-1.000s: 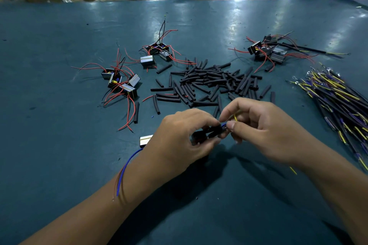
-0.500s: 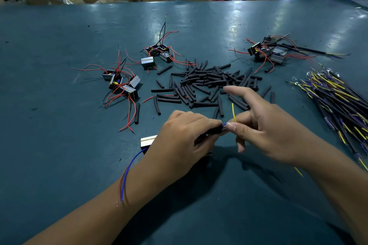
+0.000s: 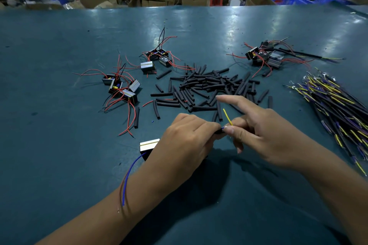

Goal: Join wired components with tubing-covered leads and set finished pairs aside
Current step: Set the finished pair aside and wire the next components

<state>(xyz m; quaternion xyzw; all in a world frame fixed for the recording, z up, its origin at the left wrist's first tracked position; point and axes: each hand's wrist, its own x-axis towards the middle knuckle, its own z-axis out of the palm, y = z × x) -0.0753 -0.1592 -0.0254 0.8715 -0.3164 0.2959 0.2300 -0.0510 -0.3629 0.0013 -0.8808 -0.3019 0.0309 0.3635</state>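
My left hand grips a black tubing piece near the table's front middle. A small boxed component with a blue wire lies partly hidden under that hand. My right hand pinches a yellow lead at the tube's end, index finger stretched out straight. The two hands meet at the tube. A heap of black tubing pieces lies just beyond them.
Wired components with red leads sit in clusters at the left, the middle back and the right back. A bundle of yellow and purple leads lies along the right edge. Boxes and stools stand beyond the teal table.
My right index finger has straightened out and the yellow lead's end now sticks up between the hands. The left hand has shifted slightly over the component.
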